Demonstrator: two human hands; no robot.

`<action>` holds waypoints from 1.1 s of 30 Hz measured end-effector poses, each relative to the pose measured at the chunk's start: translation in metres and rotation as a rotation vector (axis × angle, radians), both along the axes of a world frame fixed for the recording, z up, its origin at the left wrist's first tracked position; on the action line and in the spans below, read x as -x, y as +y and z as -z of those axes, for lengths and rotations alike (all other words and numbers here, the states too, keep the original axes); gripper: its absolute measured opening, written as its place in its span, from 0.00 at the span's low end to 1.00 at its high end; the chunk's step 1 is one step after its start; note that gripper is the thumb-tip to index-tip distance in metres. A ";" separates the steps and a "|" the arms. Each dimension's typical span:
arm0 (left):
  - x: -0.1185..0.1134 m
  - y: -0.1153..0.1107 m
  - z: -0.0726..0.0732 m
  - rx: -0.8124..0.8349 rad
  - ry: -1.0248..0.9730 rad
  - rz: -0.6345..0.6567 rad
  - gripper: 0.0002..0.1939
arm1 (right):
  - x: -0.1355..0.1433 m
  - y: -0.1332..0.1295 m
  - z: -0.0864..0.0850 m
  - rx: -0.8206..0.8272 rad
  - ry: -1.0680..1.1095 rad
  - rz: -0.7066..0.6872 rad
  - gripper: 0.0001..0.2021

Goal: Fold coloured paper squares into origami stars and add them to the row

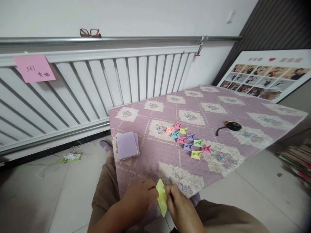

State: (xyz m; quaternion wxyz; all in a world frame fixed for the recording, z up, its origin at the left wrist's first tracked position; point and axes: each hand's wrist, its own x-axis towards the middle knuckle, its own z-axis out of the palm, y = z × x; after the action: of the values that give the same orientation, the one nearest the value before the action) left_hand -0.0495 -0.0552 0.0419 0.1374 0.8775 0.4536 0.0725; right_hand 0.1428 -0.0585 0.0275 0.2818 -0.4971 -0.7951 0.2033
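Observation:
A piece of folded yellow paper (161,198) is held between my two hands at the near edge of the table. My left hand (143,195) pinches its left side, fingers curled. On the right side, my right hand (178,205) grips it with the thumb on top. Beyond my hands, several small folded paper boats (187,147) in pink, purple, green, yellow, blue and orange stand grouped on the tablecloth. To the left lies a stack of coloured square paper (127,145) with a purple sheet on top.
The table wears a pink floral cloth (155,119). A black object with a short cable (233,126) lies on its right part. Behind are a white radiator (136,74), glasses (90,33) on a pipe, and a framed photo board (267,74). A power strip (73,157) sits on the floor.

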 end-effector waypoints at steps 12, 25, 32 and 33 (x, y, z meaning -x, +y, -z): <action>0.008 0.006 -0.013 0.208 -0.162 -0.007 0.07 | -0.005 0.008 -0.008 0.118 -0.154 -0.282 0.17; 0.016 0.005 -0.018 0.308 -0.506 -0.027 0.05 | -0.013 0.013 -0.031 0.182 -0.018 -0.341 0.08; 0.009 0.002 -0.009 0.410 -0.702 -0.239 0.04 | -0.012 0.011 -0.030 0.274 0.154 -0.196 0.14; 0.007 0.002 -0.008 0.431 -0.711 -0.277 0.04 | -0.011 0.011 -0.028 0.285 0.183 -0.153 0.15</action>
State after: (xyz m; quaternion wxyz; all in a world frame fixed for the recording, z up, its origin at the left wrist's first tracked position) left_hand -0.0566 -0.0534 0.0501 0.4538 0.6802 0.4964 0.2916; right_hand 0.1538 -0.0479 0.0553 0.2635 -0.4495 -0.7646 0.3793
